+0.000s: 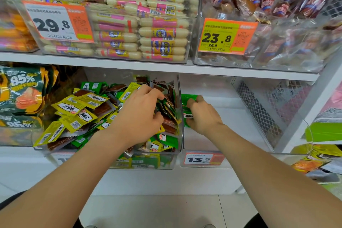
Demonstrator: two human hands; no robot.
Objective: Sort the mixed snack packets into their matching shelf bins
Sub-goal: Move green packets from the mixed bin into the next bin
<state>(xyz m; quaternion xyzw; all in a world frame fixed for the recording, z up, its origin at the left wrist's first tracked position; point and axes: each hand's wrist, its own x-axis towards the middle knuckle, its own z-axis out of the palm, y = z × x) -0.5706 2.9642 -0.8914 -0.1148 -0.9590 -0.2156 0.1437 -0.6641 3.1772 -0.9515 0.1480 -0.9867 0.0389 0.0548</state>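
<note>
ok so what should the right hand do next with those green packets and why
Probably let go. The right hand holds the green packets low inside the right bin, where no other kind shows, so dropping them there seems right; the left hand grips mixed packets in the left bin.

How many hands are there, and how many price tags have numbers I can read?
Hands: 2 (left hand gripping mixed packets, right hand holding green packets)
Readable price tags: 3 (29.8 tag, 23.8 tag, 13.5 tag)
Total: 5
</note>
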